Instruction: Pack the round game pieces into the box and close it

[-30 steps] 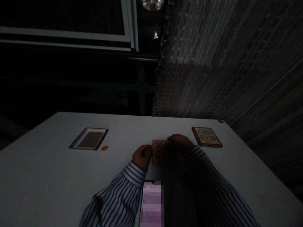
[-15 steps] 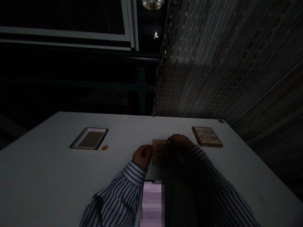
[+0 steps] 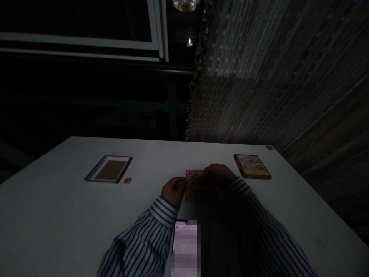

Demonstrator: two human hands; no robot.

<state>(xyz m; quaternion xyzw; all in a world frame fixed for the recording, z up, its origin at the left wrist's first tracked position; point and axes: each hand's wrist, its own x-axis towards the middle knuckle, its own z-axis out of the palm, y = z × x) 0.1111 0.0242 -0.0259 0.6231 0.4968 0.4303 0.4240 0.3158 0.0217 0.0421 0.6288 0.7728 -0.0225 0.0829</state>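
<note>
A shallow tray of Chinese chess pieces [image 3: 195, 185] lies on the white table in front of me, its round pieces set in rows with red markings. At its left edge, my left hand [image 3: 174, 189] is closed, with thumb and fingers pinching the side. My right hand [image 3: 219, 174] is closed at the upper right corner, and its arm shades that half of the tray, so the pieces there are hard to make out. One loose Chinese chess piece [image 3: 127, 180] rests on the table to the left, beside an open box [image 3: 117, 180].
On the right lies a printed box lid [image 3: 253, 167]. A phone with a lit screen [image 3: 184, 246] is at the near edge, between my forearms. Beyond the white table [image 3: 155, 154] hang a beaded curtain [image 3: 230, 107] and a dark window frame [image 3: 161, 30].
Both hands stay in the same place on the tray. The light over the table looks slightly dimmer, and the phone screen shows a small shift.
</note>
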